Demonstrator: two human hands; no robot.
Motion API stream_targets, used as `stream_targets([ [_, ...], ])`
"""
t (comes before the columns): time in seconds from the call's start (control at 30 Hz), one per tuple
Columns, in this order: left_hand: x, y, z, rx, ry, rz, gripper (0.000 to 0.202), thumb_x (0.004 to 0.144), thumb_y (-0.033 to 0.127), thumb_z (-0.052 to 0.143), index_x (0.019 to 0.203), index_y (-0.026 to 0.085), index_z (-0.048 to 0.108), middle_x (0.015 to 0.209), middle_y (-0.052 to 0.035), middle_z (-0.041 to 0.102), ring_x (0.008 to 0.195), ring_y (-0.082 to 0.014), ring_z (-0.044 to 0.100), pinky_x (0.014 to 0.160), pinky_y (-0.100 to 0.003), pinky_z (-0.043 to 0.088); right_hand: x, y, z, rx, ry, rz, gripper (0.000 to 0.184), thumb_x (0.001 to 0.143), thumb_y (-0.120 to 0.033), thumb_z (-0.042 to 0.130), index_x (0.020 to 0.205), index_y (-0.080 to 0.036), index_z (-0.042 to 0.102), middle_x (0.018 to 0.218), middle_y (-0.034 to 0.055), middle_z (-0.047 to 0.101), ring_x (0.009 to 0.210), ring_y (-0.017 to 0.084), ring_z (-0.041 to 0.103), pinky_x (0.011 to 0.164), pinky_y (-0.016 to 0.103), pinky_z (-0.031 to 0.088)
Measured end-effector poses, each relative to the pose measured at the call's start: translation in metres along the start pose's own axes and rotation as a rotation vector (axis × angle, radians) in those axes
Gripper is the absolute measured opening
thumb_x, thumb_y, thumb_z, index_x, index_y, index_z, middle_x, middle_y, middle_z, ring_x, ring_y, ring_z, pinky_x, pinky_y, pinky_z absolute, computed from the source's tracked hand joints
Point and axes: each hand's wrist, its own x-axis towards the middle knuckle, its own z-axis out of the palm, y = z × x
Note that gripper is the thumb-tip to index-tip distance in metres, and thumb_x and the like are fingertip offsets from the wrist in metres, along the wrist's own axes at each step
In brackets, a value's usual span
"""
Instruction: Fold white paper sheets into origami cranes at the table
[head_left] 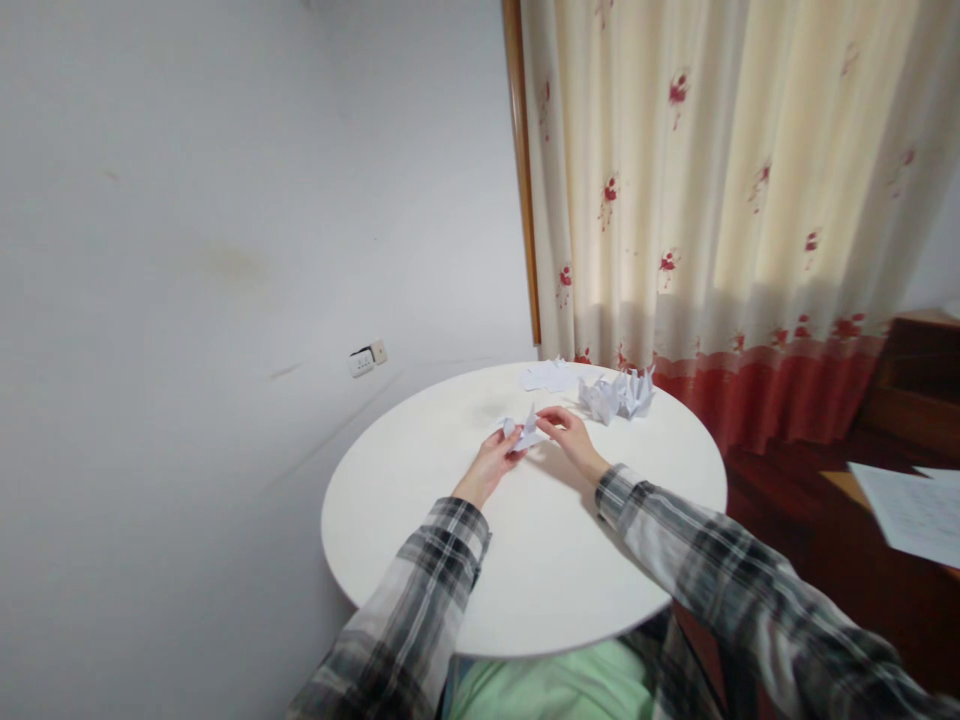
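Note:
My left hand (496,458) is closed on a folded white paper crane (527,436), thumb on top and fingers below, above the middle of the round white table (420,510). One pointed part of the crane stands up. At its right side, the fingertips of my right hand (566,433) are drawn together at the crane's edge and seem to pinch it. The small folds between the fingers are too fine to make out. Just beyond my right hand lies a cluster of several folded white paper cranes (616,396).
White paper pieces (547,376) lie at the table's far edge. A wall with a socket (361,362) stands to the left, and a flowered curtain (660,200) hangs behind. Printed sheets (907,510) rest on a surface at the right, near a brown wooden cabinet (919,385).

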Motion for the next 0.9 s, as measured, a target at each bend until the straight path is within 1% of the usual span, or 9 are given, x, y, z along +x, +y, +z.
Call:
stream_targets([
  [0.13,0.0,-0.001,-0.004,0.088,-0.003,-0.011,0.025,0.066,0.025,0.071,0.087,0.013,0.065,0.085,-0.0067,0.065,0.07,-0.0118,0.06,0.066,-0.023,0.044,0.001,0.002,0.0,-0.079,-0.043,-0.016,0.019,0.067,-0.037,0.059,0.068,-0.018,0.062,0.071,0.0022,0.064,0.069,0.015,0.055,0.071,0.03,0.044],
  [0.23,0.003,-0.002,-0.009,0.2,0.018,0.02,0.024,0.067,0.028,0.07,0.085,0.013,0.066,0.082,-0.0061,0.065,0.067,-0.011,0.058,0.064,-0.022,0.044,0.004,0.007,-0.002,-0.123,-0.014,-0.016,0.016,0.067,-0.034,0.058,0.067,-0.018,0.061,0.07,0.002,0.064,0.068,0.015,0.055,0.07,0.03,0.043],
  [0.33,0.009,-0.006,-0.016,0.304,0.097,0.126,0.018,0.062,0.023,0.072,0.076,0.012,0.067,0.072,-0.0035,0.065,0.06,-0.0092,0.055,0.058,-0.019,0.041,0.005,0.011,-0.003,-0.157,0.004,-0.017,0.013,0.066,-0.031,0.058,0.066,-0.018,0.06,0.068,0.0019,0.062,0.067,0.015,0.054,0.068,0.029,0.042],
  [0.4,0.014,-0.008,-0.02,0.365,0.153,0.17,0.015,0.058,0.017,0.074,0.07,0.012,0.067,0.065,-0.0016,0.064,0.055,-0.0081,0.053,0.052,-0.017,0.038,0.005,0.012,-0.002,-0.176,-0.022,-0.014,0.011,0.064,-0.028,0.058,0.065,-0.017,0.06,0.066,0.0014,0.061,0.065,0.015,0.053,0.067,0.028,0.041],
  [0.43,0.017,-0.01,-0.021,0.391,0.162,0.171,0.013,0.057,0.015,0.074,0.068,0.012,0.066,0.062,-0.0009,0.063,0.052,-0.0079,0.052,0.05,-0.017,0.037,0.005,0.013,-0.002,-0.186,-0.047,-0.012,0.01,0.064,-0.027,0.059,0.065,-0.017,0.06,0.066,0.0011,0.061,0.064,0.014,0.053,0.067,0.028,0.041],
  [0.53,0.021,-0.013,-0.024,0.444,0.142,0.131,0.01,0.057,0.011,0.073,0.062,0.012,0.064,0.055,-0.001,0.061,0.047,-0.0083,0.052,0.046,-0.017,0.036,0.004,0.015,-0.001,-0.221,-0.128,0.004,0.008,0.063,-0.024,0.057,0.064,-0.016,0.06,0.063,0.0005,0.06,0.062,0.014,0.052,0.065,0.027,0.04],
  [0.6,0.022,-0.013,-0.025,0.468,0.139,0.104,0.009,0.057,0.011,0.072,0.06,0.011,0.064,0.054,-0.0026,0.062,0.046,-0.0093,0.054,0.046,-0.018,0.038,0.004,0.017,-0.001,-0.25,-0.154,0.015,0.007,0.063,-0.022,0.056,0.063,-0.016,0.06,0.061,0.0001,0.059,0.061,0.013,0.051,0.064,0.027,0.039],
  [0.7,0.021,-0.013,-0.027,0.471,0.141,0.085,0.009,0.059,0.011,0.072,0.06,0.01,0.063,0.054,-0.0039,0.062,0.047,-0.0099,0.056,0.048,-0.018,0.042,0.005,0.021,-0.003,-0.297,-0.146,0.034,0.004,0.061,-0.019,0.059,0.061,-0.016,0.061,0.059,-0.0002,0.06,0.058,0.013,0.05,0.063,0.026,0.039],
  [0.9,0.018,-0.01,-0.028,0.365,0.108,0.025,0.013,0.058,0.012,0.074,0.059,0.009,0.061,0.057,-0.0029,0.063,0.052,-0.0093,0.059,0.055,-0.018,0.048,0.005,0.027,-0.006,-0.36,-0.167,0.082,0.005,0.058,-0.016,0.063,0.063,-0.015,0.062,0.061,0.0004,0.062,0.058,0.013,0.052,0.061,0.025,0.039],
])
